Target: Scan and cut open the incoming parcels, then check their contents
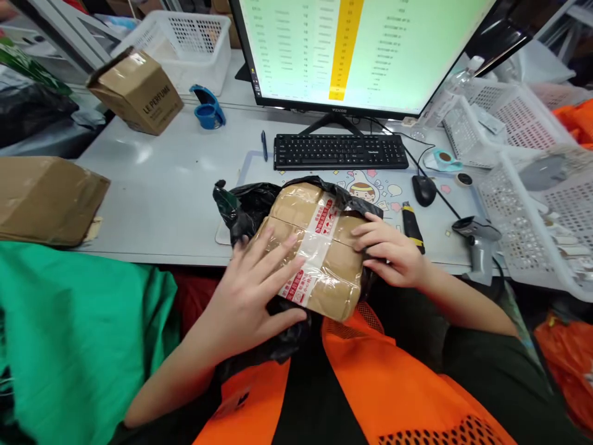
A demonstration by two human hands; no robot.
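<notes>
A brown cardboard parcel (343,272) wrapped in clear tape, with a red-and-white printed strip across it, lies tilted at the desk's front edge. Around it bunches a torn-open black plastic bag (250,207), showing behind, at the left and underneath. My left hand (254,287) rests on the parcel's left part, fingers stretched and spread, thumb near its front edge. At the parcel's right side, my right hand (393,250) has its fingers bent over the edge, close to the bag's rim. What the right fingertips press on is partly hidden.
Behind the parcel are a keyboard (340,152), a mouse (424,190) and a monitor (296,55). A box cutter (412,225) and a barcode scanner (479,247) lie rightward, beside white baskets (532,216). Cardboard boxes (139,93), a blue tape dispenser (209,111) and a pen (264,145) are leftward.
</notes>
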